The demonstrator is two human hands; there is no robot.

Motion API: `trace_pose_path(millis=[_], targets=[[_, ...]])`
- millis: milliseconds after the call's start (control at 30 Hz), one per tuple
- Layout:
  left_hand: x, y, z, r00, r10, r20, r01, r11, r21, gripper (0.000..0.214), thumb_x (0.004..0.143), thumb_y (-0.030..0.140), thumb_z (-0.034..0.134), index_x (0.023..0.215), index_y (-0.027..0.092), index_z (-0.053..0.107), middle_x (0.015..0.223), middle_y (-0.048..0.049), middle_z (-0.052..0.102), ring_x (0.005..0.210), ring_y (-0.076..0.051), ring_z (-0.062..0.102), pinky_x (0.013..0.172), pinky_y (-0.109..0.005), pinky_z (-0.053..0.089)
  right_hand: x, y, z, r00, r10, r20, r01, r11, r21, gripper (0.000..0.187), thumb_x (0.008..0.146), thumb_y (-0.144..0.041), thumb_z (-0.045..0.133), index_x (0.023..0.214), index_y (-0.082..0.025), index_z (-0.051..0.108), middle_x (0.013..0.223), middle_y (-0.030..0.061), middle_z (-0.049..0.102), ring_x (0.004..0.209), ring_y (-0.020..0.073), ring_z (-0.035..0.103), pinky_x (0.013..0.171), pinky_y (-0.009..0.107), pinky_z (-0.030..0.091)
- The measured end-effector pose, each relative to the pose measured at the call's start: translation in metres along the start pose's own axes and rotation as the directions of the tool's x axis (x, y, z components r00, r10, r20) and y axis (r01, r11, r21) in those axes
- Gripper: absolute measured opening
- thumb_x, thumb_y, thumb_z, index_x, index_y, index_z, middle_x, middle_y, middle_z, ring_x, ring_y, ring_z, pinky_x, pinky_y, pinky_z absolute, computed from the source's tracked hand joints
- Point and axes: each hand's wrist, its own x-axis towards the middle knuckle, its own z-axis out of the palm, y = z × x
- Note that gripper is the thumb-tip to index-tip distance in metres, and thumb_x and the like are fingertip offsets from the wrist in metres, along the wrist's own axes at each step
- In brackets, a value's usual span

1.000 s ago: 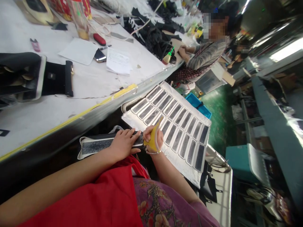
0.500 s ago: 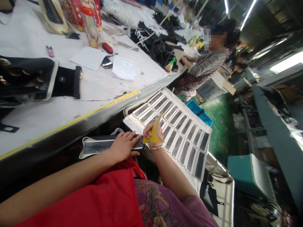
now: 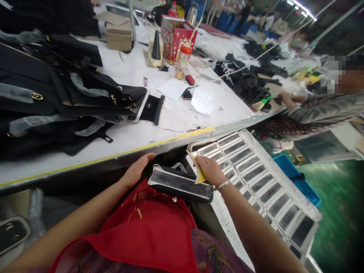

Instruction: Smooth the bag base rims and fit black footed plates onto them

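Observation:
A black bag [image 3: 180, 194] lies across my lap, its underside turned up. A long dark grey strip [image 3: 170, 180] covers that underside, with a pale edge around it. My right hand [image 3: 209, 169] grips a curved yellow scraper [image 3: 200, 176], whose lower edge is over the right part of the strip. To the left of the bag and apart from it, my left hand [image 3: 136, 170] is open, fingers stretched toward the table's edge. Beside my right arm, a white board [image 3: 224, 218] carries rows of dark grey strips [image 3: 267, 184] with pale borders.
A white-topped table [image 3: 176, 117] with a yellow-taped edge runs in front of me. On it lie black bags [image 3: 71, 87], papers [image 3: 202, 100], a phone [image 3: 187, 94], a red-lidded bottle [image 3: 183, 62] and a red box [image 3: 170, 41]. A co-worker's sleeve [image 3: 321, 108] and a blue crate [image 3: 298, 182] are at right.
My left hand has come off the bag and moved left. My right hand has brought the scraper over the strip. The view has swung left, and the bag is turned.

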Motion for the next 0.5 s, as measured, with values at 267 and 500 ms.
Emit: trace_pose_path(millis=[267,500], targets=[[-0.012,-0.020,0.025,0.977,-0.206,0.051,0.212,0.957,-0.199,0.066,0.090,0.056,0.011,0.121,0.016,0.052,0.114,-0.0064,0.064,0.100,-0.021,0.059,0.092,-0.035,0.044,0.090,-0.052,0.046,0.837,-0.322,0.443,0.532,0.672,-0.516,0.047,0.093,-0.045,0.032,0.080,-0.018,0.067,0.081,0.0058,0.067,0.077,0.0176,0.059,0.066,0.027,0.032],[-0.013,-0.031,0.027,0.939,-0.341,0.042,0.333,0.875,-0.351,0.072,0.088,0.059,0.006,0.114,0.017,0.058,0.117,-0.0044,0.063,0.112,-0.022,0.055,0.096,-0.035,0.043,0.118,-0.072,0.073,0.597,-0.499,0.628,0.792,0.492,-0.362,0.054,0.094,-0.048,0.027,0.080,-0.017,0.069,0.080,0.0073,0.067,0.072,0.0176,0.058,0.063,0.027,0.030]])
